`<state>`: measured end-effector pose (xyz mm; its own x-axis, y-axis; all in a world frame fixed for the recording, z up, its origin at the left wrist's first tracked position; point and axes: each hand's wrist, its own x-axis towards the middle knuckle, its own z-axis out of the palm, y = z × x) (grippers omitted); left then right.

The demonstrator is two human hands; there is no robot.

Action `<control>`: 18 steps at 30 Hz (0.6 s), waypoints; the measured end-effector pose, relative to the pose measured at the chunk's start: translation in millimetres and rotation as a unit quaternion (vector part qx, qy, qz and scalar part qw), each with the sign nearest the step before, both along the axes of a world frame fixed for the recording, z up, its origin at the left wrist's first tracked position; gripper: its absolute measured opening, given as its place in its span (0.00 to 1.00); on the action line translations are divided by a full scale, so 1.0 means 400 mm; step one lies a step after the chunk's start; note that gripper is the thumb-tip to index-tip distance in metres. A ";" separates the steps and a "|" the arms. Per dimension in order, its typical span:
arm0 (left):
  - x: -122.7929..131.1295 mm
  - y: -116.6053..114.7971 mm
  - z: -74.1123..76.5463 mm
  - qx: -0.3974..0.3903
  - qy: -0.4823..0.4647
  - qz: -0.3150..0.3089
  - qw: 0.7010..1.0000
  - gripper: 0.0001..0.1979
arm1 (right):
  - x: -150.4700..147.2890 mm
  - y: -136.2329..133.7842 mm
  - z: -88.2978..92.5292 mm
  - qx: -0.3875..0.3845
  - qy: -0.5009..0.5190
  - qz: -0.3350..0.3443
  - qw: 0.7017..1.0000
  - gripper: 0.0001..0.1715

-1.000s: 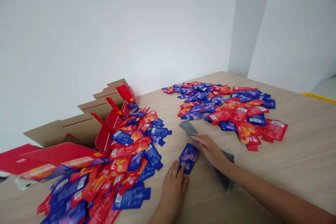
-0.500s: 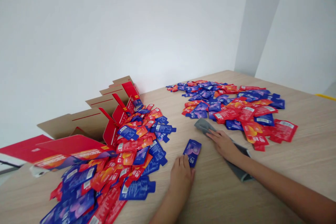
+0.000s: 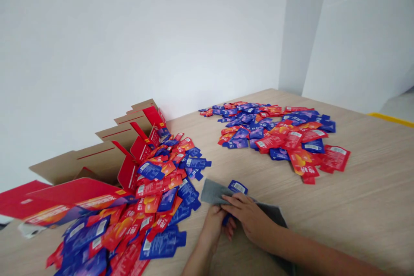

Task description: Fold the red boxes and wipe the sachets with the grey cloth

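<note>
Above the wooden table my left hand (image 3: pixel 211 227) is closed on a blue sachet (image 3: pixel 237 186). The sachet's barcode side faces me, and its middle is covered by the cloth and my fingers. My right hand (image 3: pixel 250 217) grips a folded grey cloth (image 3: pixel 213 192) with its fingers laid over it, against the sachet. Both hands meet here, the right one partly over the left. One end of the cloth trails beneath my right forearm. Part of my left fingers is hidden.
A loose pile of red and blue sachets (image 3: pixel 155 200) lies to the left, beside open red cardboard boxes (image 3: pixel 93 196) in a row. A second spread of sachets (image 3: pixel 291 138) covers the table (image 3: pixel 365 189) further back on the right. A white wall stands behind.
My right hand has brought the cloth leftward to my left hand. The blue sachet now shows its barcode side instead of its printed front. The view has shifted slightly right.
</note>
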<state>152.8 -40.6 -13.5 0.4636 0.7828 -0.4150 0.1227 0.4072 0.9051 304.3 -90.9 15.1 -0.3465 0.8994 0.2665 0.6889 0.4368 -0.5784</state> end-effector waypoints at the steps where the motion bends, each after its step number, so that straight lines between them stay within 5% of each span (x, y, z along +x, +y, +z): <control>1: -0.005 -0.010 -0.003 -0.018 -0.009 0.004 1.000 0.22 | -0.001 0.009 -0.004 -0.015 -0.045 0.004 0.999 0.32; 6: -0.061 -0.002 0.067 -0.021 -0.018 0.063 0.998 0.23 | 0.100 0.085 -0.046 -0.008 -0.152 -0.082 0.985 0.34; 11: -0.150 0.087 0.196 0.132 -0.122 0.284 0.942 0.17 | 0.204 0.088 -0.081 0.047 -0.162 -0.140 0.976 0.35; 14: -0.121 0.145 0.174 0.143 -0.141 0.269 0.942 0.24 | 0.206 0.070 -0.080 0.053 -0.159 -0.152 0.974 0.35; 16: -0.056 0.186 0.121 0.136 -0.068 0.190 0.970 0.28 | 0.198 0.066 -0.071 0.039 -0.155 -0.158 0.974 0.34; 18: 0.031 0.235 0.068 0.224 0.051 0.119 0.966 0.26 | 0.192 0.067 -0.062 0.025 -0.148 -0.158 0.976 0.33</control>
